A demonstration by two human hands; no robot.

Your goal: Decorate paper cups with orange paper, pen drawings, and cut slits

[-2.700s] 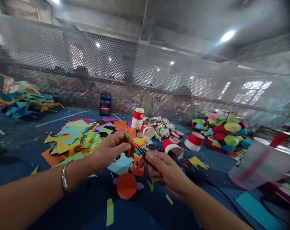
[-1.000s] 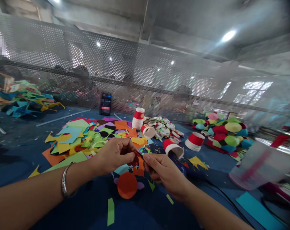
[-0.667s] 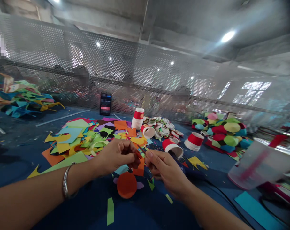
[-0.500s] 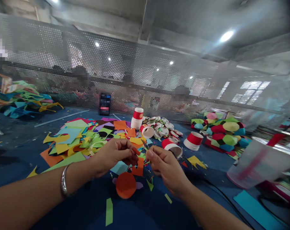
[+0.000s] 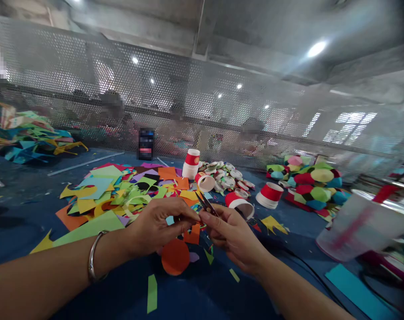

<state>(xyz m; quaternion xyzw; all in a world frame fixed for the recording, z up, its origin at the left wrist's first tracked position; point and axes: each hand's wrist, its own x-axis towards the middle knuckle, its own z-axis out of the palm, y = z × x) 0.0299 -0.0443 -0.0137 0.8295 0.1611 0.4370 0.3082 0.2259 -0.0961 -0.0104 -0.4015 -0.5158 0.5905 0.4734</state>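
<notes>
My right hand is closed round a small pair of scissors, whose slim dark blades stick up to the left, slightly apart. My left hand, a silver bangle at its wrist, pinches a small piece of orange paper mostly hidden by the fingers. The fingertips of both hands meet below the blades. Just under them, on the table, lies an orange paper disc with a purple paper piece showing at its side. An orange paper offcut lies behind the disc.
A heap of coloured paper scraps spreads behind my left hand. Red-and-white paper cups stand and lie behind my right. At the right are a translucent bucket, a black cable and colourful paper balls. A phone leans against a mesh screen.
My left hand has moved right, its fingertips now meeting those of my right hand. The scissors' blades have opened a little and show more. The orange paper piece at my left fingertips is now mostly covered.
</notes>
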